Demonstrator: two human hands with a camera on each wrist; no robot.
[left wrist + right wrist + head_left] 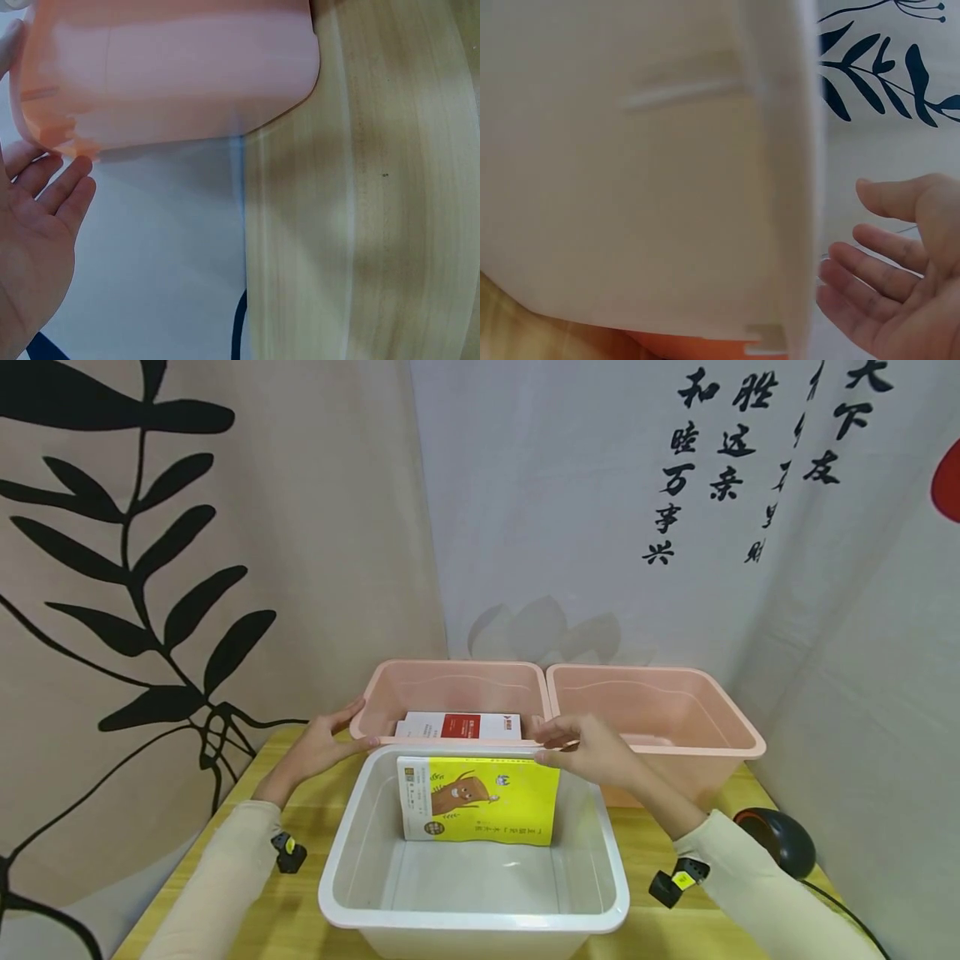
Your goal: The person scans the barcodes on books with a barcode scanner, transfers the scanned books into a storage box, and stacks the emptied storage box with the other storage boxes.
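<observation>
My left hand (322, 745) rests at the near left corner of the left pink bin (465, 675), its fingers touching the outside of the rim. In the left wrist view, the relaxed fingertips (81, 166) lie against the bin's edge. A white book with a red block (460, 725) lies inside that bin. My right hand (588, 750) is over the rims where the pink bins and the white bin (472, 920) come close. Its fingers are loosely bent and hold nothing in the right wrist view. A yellow book (491, 802) with a cartoon leans against the white bin's far wall.
The right pink bin (645, 710) stands beside the left one, both behind the white bin on a wood-grain table (300, 893). A dark rounded device (776, 841) with a cable sits at the right edge. A printed curtain (337, 527) hangs behind.
</observation>
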